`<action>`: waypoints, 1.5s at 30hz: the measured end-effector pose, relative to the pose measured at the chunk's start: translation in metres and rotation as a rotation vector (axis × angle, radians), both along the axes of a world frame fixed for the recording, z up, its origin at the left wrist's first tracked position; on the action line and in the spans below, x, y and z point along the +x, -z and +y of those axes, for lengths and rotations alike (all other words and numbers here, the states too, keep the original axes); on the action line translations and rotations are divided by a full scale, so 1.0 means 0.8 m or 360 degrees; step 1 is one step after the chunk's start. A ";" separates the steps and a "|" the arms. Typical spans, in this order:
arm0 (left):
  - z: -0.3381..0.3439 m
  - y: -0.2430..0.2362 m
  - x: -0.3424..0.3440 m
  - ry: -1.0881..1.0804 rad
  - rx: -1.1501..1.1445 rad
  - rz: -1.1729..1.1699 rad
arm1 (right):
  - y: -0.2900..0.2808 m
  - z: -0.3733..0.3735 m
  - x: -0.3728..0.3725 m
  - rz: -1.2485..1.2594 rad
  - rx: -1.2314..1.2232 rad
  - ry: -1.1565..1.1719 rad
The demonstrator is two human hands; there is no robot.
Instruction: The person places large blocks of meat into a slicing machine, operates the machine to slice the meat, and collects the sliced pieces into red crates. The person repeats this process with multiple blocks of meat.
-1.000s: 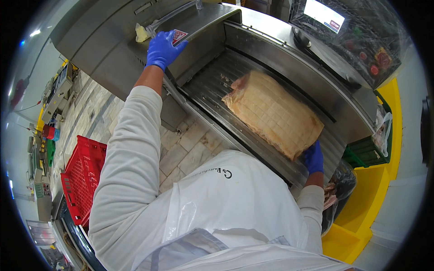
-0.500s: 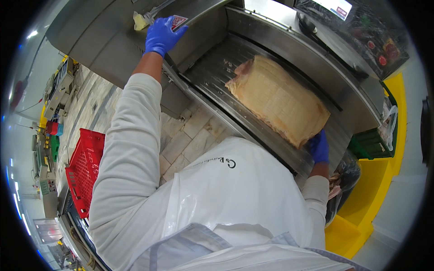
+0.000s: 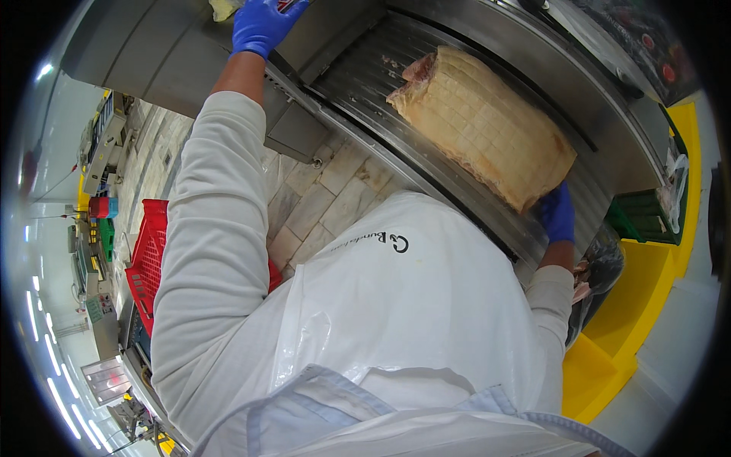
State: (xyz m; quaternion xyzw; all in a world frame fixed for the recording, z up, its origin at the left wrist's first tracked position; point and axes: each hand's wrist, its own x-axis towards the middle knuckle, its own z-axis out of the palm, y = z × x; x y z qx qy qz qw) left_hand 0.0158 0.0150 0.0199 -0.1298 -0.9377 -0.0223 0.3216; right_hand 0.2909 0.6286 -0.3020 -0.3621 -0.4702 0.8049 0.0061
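A large slab of meat [image 3: 483,126] lies on the ribbed metal bed [image 3: 358,80] of a steel machine. Its top is pale fat marked with a grid of lines, and some pink flesh shows at its left end. Against the slab's near right end is my right hand [image 3: 558,215] in a blue glove, its fingers hidden by the meat and shadow. My left hand [image 3: 261,27], also blue-gloved, rests at the machine's upper left metal edge, thumb stretched out and fingers spread on a red and white label. The top of the picture cuts off part of those fingers.
Yellow bins [image 3: 628,297] and a green crate [image 3: 647,217] stand at the right, beside a dark plastic bag [image 3: 601,274] with meat in it. A red crate [image 3: 148,255] is at the left above a tiled floor [image 3: 308,209]. Small meat scraps dot the bed.
The whole view has shifted, so machine, slab and both hands sit differently in the picture. My right hand stays at the slab's end and my left hand at the metal edge.
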 end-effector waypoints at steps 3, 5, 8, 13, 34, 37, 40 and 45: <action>0.002 -0.008 0.003 0.0141 0.0050 -0.0077 | -0.001 -0.002 -0.002 -0.0036 0.0045 0.0024; -0.001 -0.005 0.003 0.0063 0.0033 -0.0035 | -0.002 -0.005 -0.004 -0.0057 0.0065 0.0034; 0.001 -0.003 0.001 0.0043 0.0031 -0.0014 | 0.005 0.005 -0.003 -0.0047 0.0061 0.0008; 0.004 -0.005 0.004 0.0036 0.0014 -0.0016 | 0.010 0.009 -0.002 -0.0057 0.0084 -0.0076; -0.004 0.001 0.000 0.0012 -0.0066 -0.0005 | 0.017 0.009 -0.004 0.0010 -0.0009 -0.0065; -0.005 0.001 0.000 0.0041 -0.0046 0.0000 | 0.015 0.009 -0.004 -0.0016 -0.0001 -0.0068; -0.001 -0.001 -0.002 0.0105 -0.0018 -0.0017 | 0.017 0.013 -0.002 0.0019 -0.0011 -0.0091; -0.006 0.004 -0.005 0.0084 -0.0027 0.0005 | 0.009 0.006 -0.001 -0.0023 0.0023 -0.0047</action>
